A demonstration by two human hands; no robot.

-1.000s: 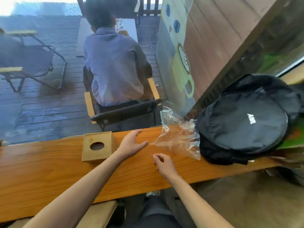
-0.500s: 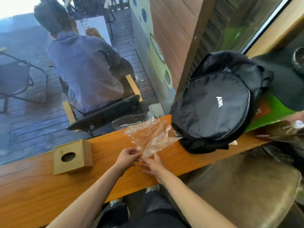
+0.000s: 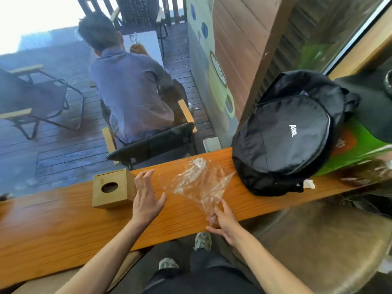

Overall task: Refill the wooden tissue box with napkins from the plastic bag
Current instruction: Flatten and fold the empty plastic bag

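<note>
The wooden tissue box (image 3: 113, 188) stands on the wooden counter (image 3: 53, 228), its round top hole dark with no tissue showing. A crumpled clear plastic bag (image 3: 200, 183) lies to the right of it and looks see-through, with no napkins visible inside. My right hand (image 3: 223, 222) pinches the bag's near corner at the counter's front edge. My left hand (image 3: 147, 199) hovers with fingers spread, just right of the box and left of the bag, holding nothing.
A black backpack (image 3: 284, 136) rests on the counter right of the bag, with a bit of white paper (image 3: 308, 184) beside it. Behind the glass a person (image 3: 131, 90) sits in a chair with their back to me. A brown stool (image 3: 318, 247) stands lower right.
My left hand let go of the bag and moved left toward the box, fingers spread. My right hand pulled the bag's corner toward the counter's near edge. The view shifted.
</note>
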